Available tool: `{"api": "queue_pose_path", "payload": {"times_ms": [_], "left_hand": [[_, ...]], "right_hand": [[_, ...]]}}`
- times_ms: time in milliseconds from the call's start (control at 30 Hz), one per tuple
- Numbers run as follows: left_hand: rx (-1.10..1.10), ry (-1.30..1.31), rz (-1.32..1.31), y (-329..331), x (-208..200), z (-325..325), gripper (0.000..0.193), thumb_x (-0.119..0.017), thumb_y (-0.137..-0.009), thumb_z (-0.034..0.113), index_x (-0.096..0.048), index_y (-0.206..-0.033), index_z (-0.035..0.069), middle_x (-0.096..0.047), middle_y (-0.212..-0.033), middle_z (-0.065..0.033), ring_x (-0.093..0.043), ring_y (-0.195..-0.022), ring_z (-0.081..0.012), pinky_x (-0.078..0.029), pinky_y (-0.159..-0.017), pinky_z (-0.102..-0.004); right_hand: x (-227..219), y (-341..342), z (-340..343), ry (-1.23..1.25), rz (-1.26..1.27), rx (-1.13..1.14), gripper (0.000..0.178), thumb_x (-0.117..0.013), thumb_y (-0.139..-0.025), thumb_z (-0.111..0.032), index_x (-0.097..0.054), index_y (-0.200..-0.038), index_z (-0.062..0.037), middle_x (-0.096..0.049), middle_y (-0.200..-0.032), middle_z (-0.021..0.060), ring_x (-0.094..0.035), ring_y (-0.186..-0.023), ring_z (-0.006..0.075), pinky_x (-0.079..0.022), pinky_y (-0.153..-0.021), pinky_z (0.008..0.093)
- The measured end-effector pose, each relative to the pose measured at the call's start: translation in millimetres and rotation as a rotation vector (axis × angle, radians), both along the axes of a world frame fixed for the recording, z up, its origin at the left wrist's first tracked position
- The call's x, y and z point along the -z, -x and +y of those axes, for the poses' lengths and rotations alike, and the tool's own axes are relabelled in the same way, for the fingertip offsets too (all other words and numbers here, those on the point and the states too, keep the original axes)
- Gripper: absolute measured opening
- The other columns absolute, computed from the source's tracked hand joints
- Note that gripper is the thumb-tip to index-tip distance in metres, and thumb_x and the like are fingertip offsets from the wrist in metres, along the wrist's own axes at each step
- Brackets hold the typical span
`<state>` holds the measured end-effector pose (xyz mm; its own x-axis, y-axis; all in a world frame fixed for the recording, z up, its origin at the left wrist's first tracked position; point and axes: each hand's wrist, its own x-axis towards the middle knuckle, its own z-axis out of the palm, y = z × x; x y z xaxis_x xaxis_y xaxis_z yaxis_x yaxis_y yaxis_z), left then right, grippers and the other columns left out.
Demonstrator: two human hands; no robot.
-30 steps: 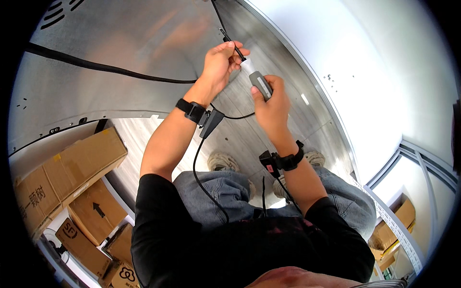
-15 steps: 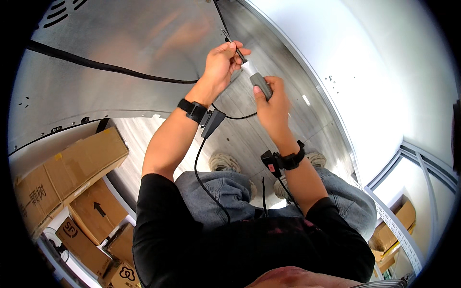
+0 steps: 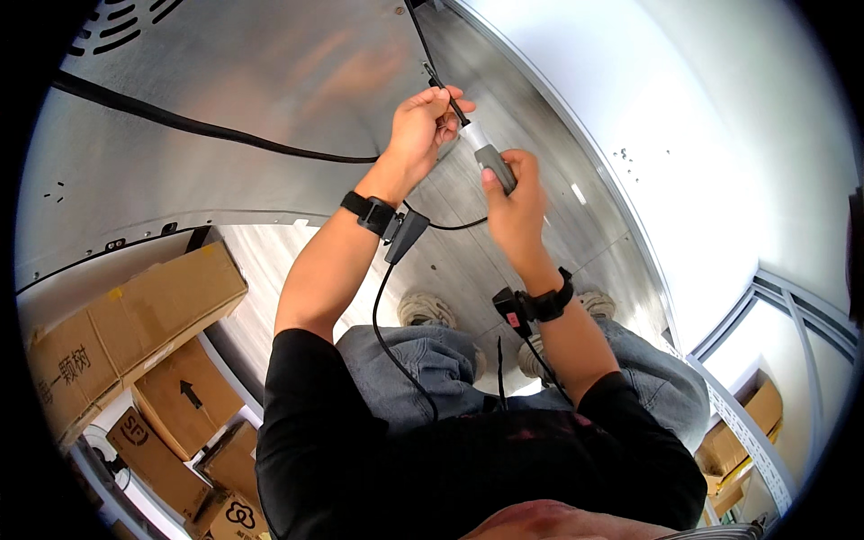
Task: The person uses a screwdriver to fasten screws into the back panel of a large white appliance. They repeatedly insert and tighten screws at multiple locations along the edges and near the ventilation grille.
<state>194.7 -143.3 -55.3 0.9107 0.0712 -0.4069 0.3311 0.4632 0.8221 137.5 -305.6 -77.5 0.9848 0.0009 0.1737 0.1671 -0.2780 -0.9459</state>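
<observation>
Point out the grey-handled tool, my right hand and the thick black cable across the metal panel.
Grey-handled tool [image 3: 472, 136]: head view, on its white collar.
Right hand [image 3: 519, 207]: head view, on the back of the hand.
Thick black cable [image 3: 205, 129]: head view, about midway along it.

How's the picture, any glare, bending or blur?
Head view: the white surface looks nearly washed out; head view: the metal panel carries smeared reflections and its lower edge bends, fisheye-style; head view: the tool reads clearly enough, its tip's details too small to tell.

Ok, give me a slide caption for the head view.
The right hand holds a grey-handled tool, the left hand its dark shaft, beside a metal panel.
</observation>
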Motion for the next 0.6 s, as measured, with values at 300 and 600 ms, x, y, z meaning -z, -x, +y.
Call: {"api": "queue_pose_path", "payload": {"times_ms": [300, 600], "left_hand": [[0.029, -0.013, -0.042, -0.1, -0.5, 2.2, 0.024, -0.041, -0.099, 0.018, -0.056, -0.103, 0.000, -0.064, -0.092, -0.0129, -0.046, -0.061, -0.0080, -0.037, -0.052, -0.0215], [0.039, -0.055, -0.022, 2.6, 0.0, 3.2, 0.024, -0.044, -0.099, 0.021, -0.056, -0.103, 0.002, -0.064, -0.093, -0.0104, -0.046, -0.062, -0.0076, -0.040, -0.055, -0.0207]], "right_hand": [[-23.5, -10.6, -13.4, -0.235, 0.502, -0.170, 0.027, -0.056, -0.091, -0.030, -0.050, -0.098, -0.0045, -0.062, -0.079, 0.0105, -0.048, -0.050, 0.0109, -0.036, -0.041, 0.0232], [-23.2, -14.4, -17.4, -0.569, 0.811, -0.215, 0.030, -0.064, -0.086, -0.026, -0.052, -0.097, -0.0014, -0.058, -0.075, 0.0084, -0.048, -0.047, 0.0118, -0.038, -0.043, 0.0275]]}}
